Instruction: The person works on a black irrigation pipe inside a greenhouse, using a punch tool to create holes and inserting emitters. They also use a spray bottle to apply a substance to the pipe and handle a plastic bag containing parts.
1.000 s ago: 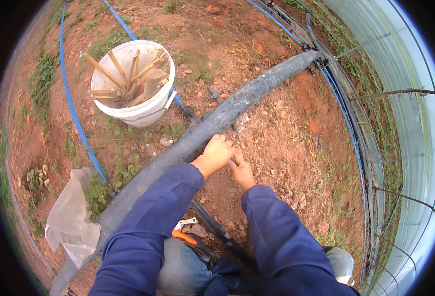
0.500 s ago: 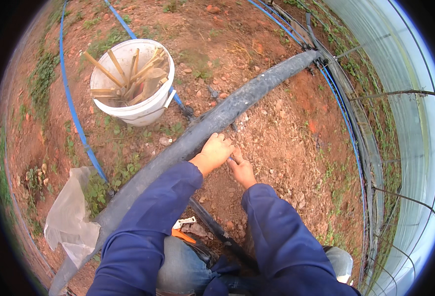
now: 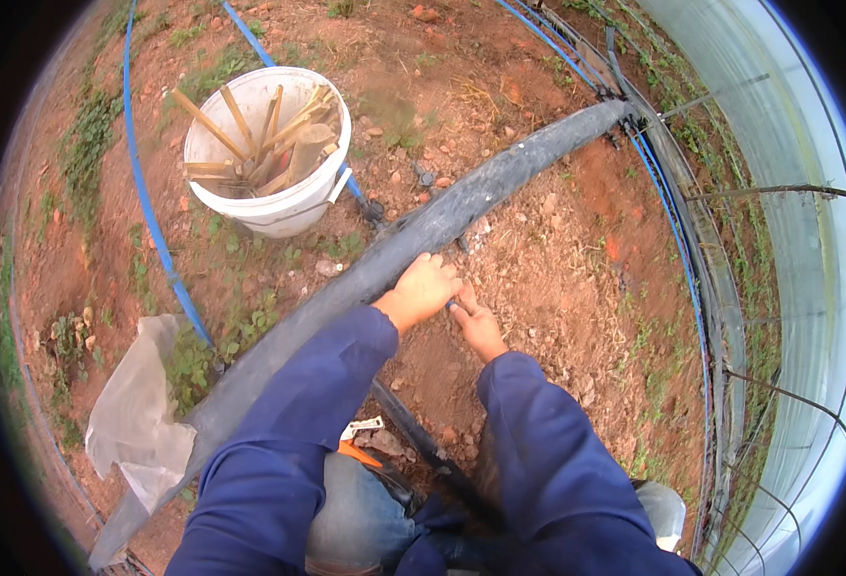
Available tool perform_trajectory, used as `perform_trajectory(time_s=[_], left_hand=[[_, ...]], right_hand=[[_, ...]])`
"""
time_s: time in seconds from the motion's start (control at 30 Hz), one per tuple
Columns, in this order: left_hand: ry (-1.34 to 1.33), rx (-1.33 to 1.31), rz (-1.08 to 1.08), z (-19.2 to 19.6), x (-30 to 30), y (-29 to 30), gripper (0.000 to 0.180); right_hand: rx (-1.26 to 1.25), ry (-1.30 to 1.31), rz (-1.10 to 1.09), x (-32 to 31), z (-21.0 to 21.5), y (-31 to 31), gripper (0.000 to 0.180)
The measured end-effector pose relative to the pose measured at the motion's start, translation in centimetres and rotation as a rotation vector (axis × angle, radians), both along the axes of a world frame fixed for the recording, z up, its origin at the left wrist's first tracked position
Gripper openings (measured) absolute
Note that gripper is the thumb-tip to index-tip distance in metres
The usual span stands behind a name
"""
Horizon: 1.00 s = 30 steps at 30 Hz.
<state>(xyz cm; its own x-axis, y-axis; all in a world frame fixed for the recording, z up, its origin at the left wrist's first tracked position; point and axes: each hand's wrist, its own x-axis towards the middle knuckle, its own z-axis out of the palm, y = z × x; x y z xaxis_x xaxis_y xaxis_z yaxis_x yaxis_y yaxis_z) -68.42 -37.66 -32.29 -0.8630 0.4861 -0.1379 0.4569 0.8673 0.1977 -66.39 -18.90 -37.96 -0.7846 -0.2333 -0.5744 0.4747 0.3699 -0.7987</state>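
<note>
A thick dark grey hose (image 3: 500,178) lies diagonally over the soil. My left hand (image 3: 425,290) is closed at the hose's near side, its fingers curled over; whatever they grip is hidden beneath them. Touching its fingertips, my right hand (image 3: 477,326) is closed in a pinch. A small blue piece (image 3: 452,304) shows at the right thumb and fingers, too small to name. Behind my forearms a thinner black pipe (image 3: 411,424) runs toward my legs. By my knee lies an orange-handled tool (image 3: 359,453), partly covered.
Beyond the hose stands a white bucket (image 3: 284,216) holding several wooden sticks (image 3: 240,120). A translucent plastic sheet (image 3: 135,413) rests over the hose's near left end. Thin blue pipes (image 3: 144,206) cross the soil. A plastic-covered wall (image 3: 807,288) with ribs curves along the right.
My hands stay together beside the hose, with only slight shifts of the fingers. The whole view has moved a little; the bucket appears slightly higher and farther right.
</note>
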Motion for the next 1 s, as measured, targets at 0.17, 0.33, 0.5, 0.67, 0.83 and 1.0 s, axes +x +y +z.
perform_trajectory(time_s=[0.17,0.33,0.5,0.67,0.83,1.0], left_hand=[[-0.099,-0.060,-0.091,-0.4,-0.6,-0.3,0.017],[-0.021,-0.063,-0.067,-0.4,0.0,0.0,0.017],[-0.009,-0.025,-0.037,-0.6,0.2,-0.1,0.017],[0.031,0.216,0.103,-1.5,0.0,-0.5,0.021],[-0.045,0.197,0.067,-1.7,-0.4,-1.3,0.022],[-0.063,0.169,0.056,-1.4,-0.8,-1.4,0.016]], right_hand=[[0.089,-0.082,0.099,-0.2,-1.3,0.7,0.030],[-0.040,-0.075,-0.002,0.2,-1.2,0.2,0.024],[-0.041,-0.234,-0.029,-0.7,0.2,1.0,0.033],[-0.088,-0.203,-0.074,-1.6,0.7,1.2,0.040],[-0.047,0.024,0.340,-3.1,0.6,-1.4,0.035],[0.139,0.094,0.498,-4.1,0.7,-2.2,0.031]])
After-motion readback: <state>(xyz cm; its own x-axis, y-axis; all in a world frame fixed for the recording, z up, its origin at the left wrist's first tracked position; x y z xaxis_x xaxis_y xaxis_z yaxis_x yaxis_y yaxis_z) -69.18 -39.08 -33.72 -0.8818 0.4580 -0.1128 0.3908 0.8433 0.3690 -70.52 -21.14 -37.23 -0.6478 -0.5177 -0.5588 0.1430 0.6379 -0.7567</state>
